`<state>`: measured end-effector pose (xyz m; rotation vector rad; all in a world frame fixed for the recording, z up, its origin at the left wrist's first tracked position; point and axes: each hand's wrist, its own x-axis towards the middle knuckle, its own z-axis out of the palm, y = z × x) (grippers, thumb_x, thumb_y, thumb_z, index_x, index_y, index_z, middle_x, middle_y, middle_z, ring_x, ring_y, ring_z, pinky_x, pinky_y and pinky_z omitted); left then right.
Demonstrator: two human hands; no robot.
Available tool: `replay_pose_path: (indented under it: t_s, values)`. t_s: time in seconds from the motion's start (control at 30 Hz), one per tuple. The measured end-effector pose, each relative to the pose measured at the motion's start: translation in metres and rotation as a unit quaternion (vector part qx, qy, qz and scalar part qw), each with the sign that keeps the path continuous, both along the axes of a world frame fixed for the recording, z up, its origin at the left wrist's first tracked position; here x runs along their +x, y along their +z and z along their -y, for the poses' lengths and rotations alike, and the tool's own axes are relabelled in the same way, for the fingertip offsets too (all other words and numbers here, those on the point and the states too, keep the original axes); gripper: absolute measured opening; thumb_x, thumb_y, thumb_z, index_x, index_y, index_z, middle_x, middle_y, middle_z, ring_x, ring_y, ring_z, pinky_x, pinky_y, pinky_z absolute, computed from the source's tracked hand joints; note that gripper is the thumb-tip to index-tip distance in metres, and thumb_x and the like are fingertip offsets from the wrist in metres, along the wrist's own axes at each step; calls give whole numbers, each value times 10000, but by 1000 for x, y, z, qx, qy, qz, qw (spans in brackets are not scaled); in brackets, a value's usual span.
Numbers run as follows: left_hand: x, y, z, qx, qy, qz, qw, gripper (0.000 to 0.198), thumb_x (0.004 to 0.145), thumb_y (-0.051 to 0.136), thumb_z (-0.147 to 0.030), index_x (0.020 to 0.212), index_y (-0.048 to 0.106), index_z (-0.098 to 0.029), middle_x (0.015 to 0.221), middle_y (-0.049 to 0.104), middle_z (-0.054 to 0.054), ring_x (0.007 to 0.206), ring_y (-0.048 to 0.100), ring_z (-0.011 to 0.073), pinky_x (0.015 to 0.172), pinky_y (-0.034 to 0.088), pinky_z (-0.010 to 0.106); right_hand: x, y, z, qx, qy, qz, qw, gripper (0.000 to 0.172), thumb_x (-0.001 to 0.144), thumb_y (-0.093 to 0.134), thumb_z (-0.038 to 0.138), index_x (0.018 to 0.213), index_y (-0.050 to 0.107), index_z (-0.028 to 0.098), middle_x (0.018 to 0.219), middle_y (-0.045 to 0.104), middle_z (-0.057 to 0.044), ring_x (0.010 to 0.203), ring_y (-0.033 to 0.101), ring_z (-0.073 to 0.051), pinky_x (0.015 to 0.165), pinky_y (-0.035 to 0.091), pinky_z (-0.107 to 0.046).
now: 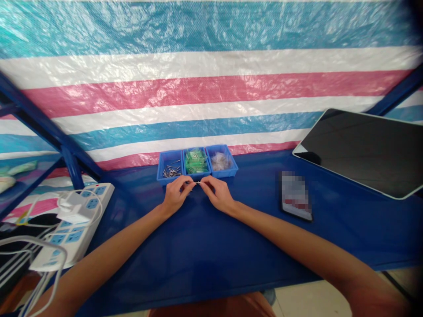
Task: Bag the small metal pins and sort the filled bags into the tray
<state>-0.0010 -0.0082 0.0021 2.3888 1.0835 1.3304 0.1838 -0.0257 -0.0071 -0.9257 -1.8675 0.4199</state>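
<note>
My left hand (176, 193) and my right hand (218, 193) meet over the blue table, fingertips pinched from either side on one small, thin metal piece (197, 182). It is too small to tell its exact kind. Just beyond the hands stand three joined blue bins. Slim silver metal pieces (172, 171) lie in the left bin (160, 171). Green plastic packets (195, 160) fill the middle bin (197, 174). Clear, crumpled plastic (220, 162) sits in the right bin (233, 169).
A dark-screened tablet or monitor (363, 152) rests at the right. Nearer lies a phone (295, 196) with a blurred screen. A white power strip (77, 229) with a charger and cables is at the left. Striped sheeting (211, 88) hangs behind, between blue frame bars.
</note>
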Motion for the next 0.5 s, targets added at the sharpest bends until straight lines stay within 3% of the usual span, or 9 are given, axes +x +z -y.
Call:
replay_pose_path:
  t_s: [0.23, 0.5]
  values:
    - [-3, 1, 0, 11, 2, -3, 1000, 187, 883, 536, -290, 750, 579, -165, 607, 562, -20, 538, 506, 87, 558, 403, 208, -1, -1, 0, 0, -1, -6, 1000, 212, 938, 438, 310, 912, 599, 173, 802, 633, -36, 684, 570, -137, 661, 444, -250]
    - [-1, 4, 3, 40, -24, 23, 999, 97, 871, 551, -230, 844, 619, -167, 724, 623, 15, 627, 544, 100, 633, 445, 224, -2, -5, -4, 29, 9, 11, 999, 202, 921, 487, 308, 935, 644, 183, 767, 628, -35, 684, 574, -144, 662, 464, -260]
